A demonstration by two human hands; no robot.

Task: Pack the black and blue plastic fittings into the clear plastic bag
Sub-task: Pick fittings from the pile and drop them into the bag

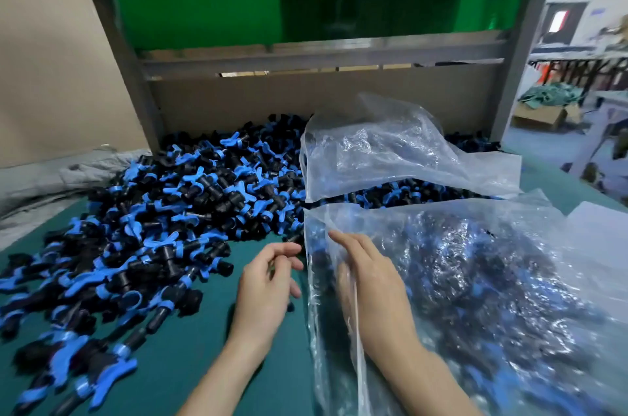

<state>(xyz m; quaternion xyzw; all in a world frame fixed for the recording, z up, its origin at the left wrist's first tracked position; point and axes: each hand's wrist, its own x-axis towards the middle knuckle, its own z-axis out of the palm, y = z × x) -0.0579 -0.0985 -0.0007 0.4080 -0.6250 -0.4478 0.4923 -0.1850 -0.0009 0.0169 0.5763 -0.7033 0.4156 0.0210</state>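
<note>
A big heap of black and blue plastic fittings [163, 211] covers the left and middle of the green table. On the right lies a clear plastic bag [475, 279] with many fittings inside. My right hand [370, 283] rests flat on the bag near its left edge, fingers straight. My left hand [268, 283] hovers just left of the bag's edge with loosely curled fingers; it holds nothing that I can see. A single fitting [294, 239] lies just beyond my left fingertips.
A second clear bag [390, 147] lies crumpled over the back of the heap. Cardboard panels [54, 75] and a grey metal frame [323, 55] close off the back. The table's right edge [557, 184] drops to a workshop floor with a cardboard box [543, 115].
</note>
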